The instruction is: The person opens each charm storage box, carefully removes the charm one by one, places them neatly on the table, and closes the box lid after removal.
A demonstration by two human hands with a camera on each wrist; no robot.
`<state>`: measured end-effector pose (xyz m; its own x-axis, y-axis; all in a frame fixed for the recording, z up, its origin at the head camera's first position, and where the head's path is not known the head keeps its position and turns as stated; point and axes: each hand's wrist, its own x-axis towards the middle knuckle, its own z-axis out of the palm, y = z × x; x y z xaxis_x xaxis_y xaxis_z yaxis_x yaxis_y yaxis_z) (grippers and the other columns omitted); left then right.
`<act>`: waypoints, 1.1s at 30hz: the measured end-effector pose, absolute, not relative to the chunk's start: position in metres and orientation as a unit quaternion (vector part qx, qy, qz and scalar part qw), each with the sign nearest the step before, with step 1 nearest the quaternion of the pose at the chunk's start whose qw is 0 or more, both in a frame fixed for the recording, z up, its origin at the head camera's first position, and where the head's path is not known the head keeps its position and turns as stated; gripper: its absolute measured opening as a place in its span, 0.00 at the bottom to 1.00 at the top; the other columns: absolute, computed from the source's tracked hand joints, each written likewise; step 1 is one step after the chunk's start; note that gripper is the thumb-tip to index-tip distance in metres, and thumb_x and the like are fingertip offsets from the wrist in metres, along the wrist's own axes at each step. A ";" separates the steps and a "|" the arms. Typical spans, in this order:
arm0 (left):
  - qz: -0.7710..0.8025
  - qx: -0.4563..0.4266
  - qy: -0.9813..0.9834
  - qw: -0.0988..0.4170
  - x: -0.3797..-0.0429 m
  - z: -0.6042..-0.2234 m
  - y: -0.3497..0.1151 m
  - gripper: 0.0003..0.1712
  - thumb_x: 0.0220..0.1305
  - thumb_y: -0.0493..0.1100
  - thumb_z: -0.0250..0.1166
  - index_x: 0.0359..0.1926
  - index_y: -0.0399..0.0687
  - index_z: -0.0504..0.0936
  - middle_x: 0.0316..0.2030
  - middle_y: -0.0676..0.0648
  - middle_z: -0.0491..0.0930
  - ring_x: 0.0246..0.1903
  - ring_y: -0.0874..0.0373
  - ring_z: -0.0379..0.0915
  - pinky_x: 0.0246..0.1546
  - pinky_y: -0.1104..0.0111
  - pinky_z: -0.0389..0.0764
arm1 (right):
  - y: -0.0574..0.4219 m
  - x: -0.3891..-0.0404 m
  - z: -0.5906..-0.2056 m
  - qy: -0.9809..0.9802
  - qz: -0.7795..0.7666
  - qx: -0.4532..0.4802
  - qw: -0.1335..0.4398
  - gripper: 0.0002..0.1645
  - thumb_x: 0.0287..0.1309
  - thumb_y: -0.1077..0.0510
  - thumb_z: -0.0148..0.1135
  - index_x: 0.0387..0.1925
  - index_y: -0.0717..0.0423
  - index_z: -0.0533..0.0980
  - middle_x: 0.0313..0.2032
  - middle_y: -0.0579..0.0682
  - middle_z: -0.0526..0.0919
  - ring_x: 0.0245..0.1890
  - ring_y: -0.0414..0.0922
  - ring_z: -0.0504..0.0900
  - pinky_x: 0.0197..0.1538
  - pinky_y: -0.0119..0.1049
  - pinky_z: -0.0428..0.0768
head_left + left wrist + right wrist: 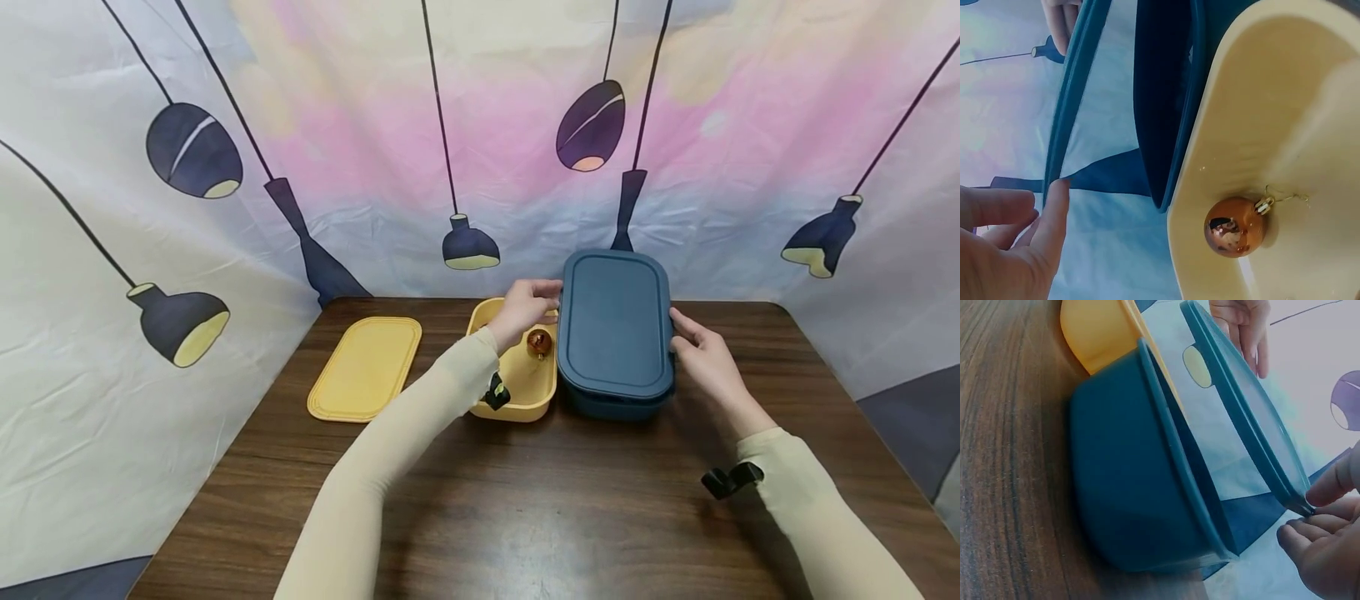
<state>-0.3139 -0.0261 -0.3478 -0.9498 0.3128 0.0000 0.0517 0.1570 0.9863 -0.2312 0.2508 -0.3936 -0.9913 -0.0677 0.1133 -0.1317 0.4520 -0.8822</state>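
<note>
A blue lid (615, 325) is raised over the blue container (615, 408), with a gap between them in both wrist views. My right hand (708, 362) pinches the lid's right edge, thumb and fingers around its corner in the right wrist view. At the opposite edge, my left hand (525, 310) holds the lid between thumb and fingers. Below the left hand stands a yellow container (525, 404), against the blue one. Inside it lies a shiny copper-coloured bauble (1235, 228) with a gold cap and string. What the blue container holds is hidden.
A yellow lid (365, 368) lies flat on the wooden table (540, 508), left of the containers. Behind the table's far edge hangs a cloth backdrop (375, 150) printed with lamps. Each wrist bears a black strapped device.
</note>
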 end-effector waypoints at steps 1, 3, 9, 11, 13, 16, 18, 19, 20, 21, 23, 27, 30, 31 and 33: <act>0.637 0.124 0.754 0.099 -0.314 -0.347 -0.027 0.24 0.64 0.27 0.53 0.61 0.41 0.72 0.54 0.42 0.75 0.48 0.53 0.74 0.44 0.60 0.77 | 0.251 -0.231 -0.393 -0.853 0.517 0.065 0.033 0.31 0.70 0.55 0.39 0.71 0.47 0.49 0.68 0.57 0.55 0.28 0.45 0.78 0.25 0.34 0.70; 0.635 0.128 0.756 0.094 -0.315 -0.346 -0.029 0.25 0.62 0.25 0.53 0.60 0.42 0.74 0.51 0.42 0.77 0.46 0.55 0.75 0.43 0.61 0.78 | 0.252 -0.231 -0.390 -0.852 0.516 0.076 0.035 0.30 0.71 0.55 0.39 0.71 0.48 0.49 0.68 0.56 0.54 0.53 0.48 0.75 0.36 0.28 0.74; 0.633 0.135 0.758 0.078 -0.317 -0.341 -0.036 0.26 0.59 0.24 0.55 0.57 0.45 0.77 0.48 0.43 0.79 0.44 0.57 0.77 0.44 0.63 0.78 | 0.252 -0.234 -0.384 -0.845 0.526 0.099 0.022 0.33 0.70 0.53 0.44 0.72 0.50 0.48 0.69 0.56 0.53 0.66 0.51 0.57 0.53 0.26 0.70; 0.632 0.141 0.758 0.074 -0.318 -0.338 -0.038 0.25 0.60 0.25 0.56 0.57 0.45 0.77 0.48 0.44 0.79 0.44 0.57 0.77 0.43 0.65 0.78 | 0.254 -0.236 -0.381 -0.839 0.533 0.110 0.008 0.34 0.70 0.54 0.46 0.72 0.50 0.47 0.69 0.54 0.51 0.66 0.51 0.57 0.53 0.27 0.69; 0.629 0.149 0.759 0.072 -0.318 -0.334 -0.042 0.25 0.60 0.26 0.57 0.57 0.46 0.77 0.48 0.45 0.79 0.45 0.57 0.77 0.43 0.66 0.77 | 0.255 -0.238 -0.377 -0.825 0.551 0.121 -0.011 0.36 0.69 0.55 0.48 0.72 0.49 0.46 0.70 0.51 0.48 0.67 0.49 0.55 0.54 0.27 0.69; 0.624 0.165 0.760 0.071 -0.319 -0.327 -0.046 0.24 0.61 0.28 0.58 0.58 0.48 0.76 0.49 0.46 0.78 0.46 0.58 0.76 0.44 0.67 0.77 | 0.257 -0.241 -0.370 -0.810 0.570 0.136 -0.028 0.38 0.68 0.56 0.50 0.72 0.47 0.45 0.71 0.48 0.46 0.67 0.48 0.54 0.55 0.27 0.67; 0.621 0.176 0.760 0.071 -0.320 -0.323 -0.048 0.24 0.62 0.29 0.58 0.59 0.49 0.76 0.49 0.46 0.78 0.45 0.58 0.76 0.45 0.68 0.77 | 0.258 -0.242 -0.366 -0.798 0.584 0.144 -0.031 0.39 0.67 0.57 0.52 0.72 0.47 0.45 0.71 0.48 0.45 0.68 0.48 0.53 0.55 0.27 0.67; 0.620 0.180 0.761 0.073 -0.320 -0.322 -0.049 0.24 0.62 0.30 0.58 0.59 0.50 0.76 0.49 0.45 0.78 0.45 0.58 0.76 0.45 0.67 0.76 | 0.259 -0.242 -0.365 -0.794 0.589 0.148 -0.031 0.40 0.66 0.57 0.53 0.72 0.47 0.45 0.71 0.49 0.45 0.68 0.48 0.53 0.55 0.26 0.67; 0.618 0.183 0.761 0.075 -0.320 -0.320 -0.050 0.24 0.63 0.30 0.58 0.59 0.50 0.75 0.49 0.45 0.78 0.45 0.57 0.76 0.46 0.67 0.76 | 0.259 -0.243 -0.363 -0.789 0.594 0.152 -0.031 0.40 0.66 0.58 0.53 0.72 0.48 0.45 0.71 0.49 0.45 0.68 0.48 0.53 0.54 0.26 0.68; 0.616 0.186 0.762 0.076 -0.320 -0.319 -0.052 0.24 0.63 0.31 0.58 0.59 0.51 0.75 0.49 0.46 0.78 0.45 0.58 0.76 0.46 0.67 0.76 | 0.259 -0.243 -0.362 -0.783 0.602 0.154 -0.033 0.41 0.65 0.58 0.54 0.72 0.47 0.45 0.71 0.49 0.45 0.68 0.48 0.53 0.54 0.26 0.68; 0.610 0.190 0.765 0.077 -0.320 -0.318 -0.054 0.24 0.64 0.32 0.58 0.59 0.52 0.75 0.50 0.47 0.78 0.45 0.58 0.76 0.46 0.68 0.76 | 0.259 -0.243 -0.361 -0.770 0.616 0.160 -0.035 0.42 0.64 0.60 0.55 0.72 0.47 0.45 0.71 0.50 0.45 0.68 0.48 0.53 0.53 0.26 0.69; 0.604 0.205 0.767 0.077 -0.318 -0.320 -0.058 0.23 0.63 0.34 0.59 0.59 0.53 0.76 0.56 0.54 0.74 0.48 0.61 0.74 0.48 0.66 0.75 | 0.260 -0.241 -0.361 -0.761 0.625 0.172 -0.030 0.41 0.64 0.61 0.55 0.72 0.49 0.47 0.71 0.51 0.47 0.67 0.47 0.54 0.52 0.25 0.70; 0.602 0.226 0.762 0.077 -0.318 -0.323 -0.060 0.23 0.63 0.36 0.61 0.59 0.54 0.76 0.60 0.60 0.69 0.50 0.63 0.73 0.49 0.67 0.73 | 0.262 -0.239 -0.361 -0.763 0.621 0.179 -0.022 0.41 0.64 0.61 0.56 0.72 0.49 0.48 0.71 0.52 0.48 0.66 0.46 0.56 0.51 0.25 0.71; 0.602 0.233 0.760 0.078 -0.317 -0.324 -0.062 0.22 0.63 0.37 0.61 0.58 0.54 0.76 0.60 0.62 0.68 0.50 0.63 0.73 0.50 0.67 0.73 | 0.263 -0.238 -0.361 -0.763 0.620 0.181 -0.021 0.41 0.64 0.60 0.56 0.72 0.48 0.48 0.71 0.52 0.48 0.66 0.45 0.57 0.51 0.25 0.71; 0.606 0.246 0.752 0.082 -0.317 -0.326 -0.064 0.23 0.63 0.38 0.61 0.59 0.55 0.75 0.61 0.63 0.67 0.51 0.62 0.72 0.50 0.68 0.72 | 0.264 -0.236 -0.361 -0.763 0.620 0.184 -0.018 0.41 0.63 0.60 0.57 0.72 0.47 0.49 0.71 0.51 0.49 0.66 0.44 0.58 0.51 0.25 0.71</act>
<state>-0.3173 -0.0637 -0.3257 -0.8657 0.4691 0.1748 0.2706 0.1449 0.9517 -0.2361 0.2639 -0.3606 -0.9313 -0.3037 0.2010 -0.2590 0.1643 -0.9518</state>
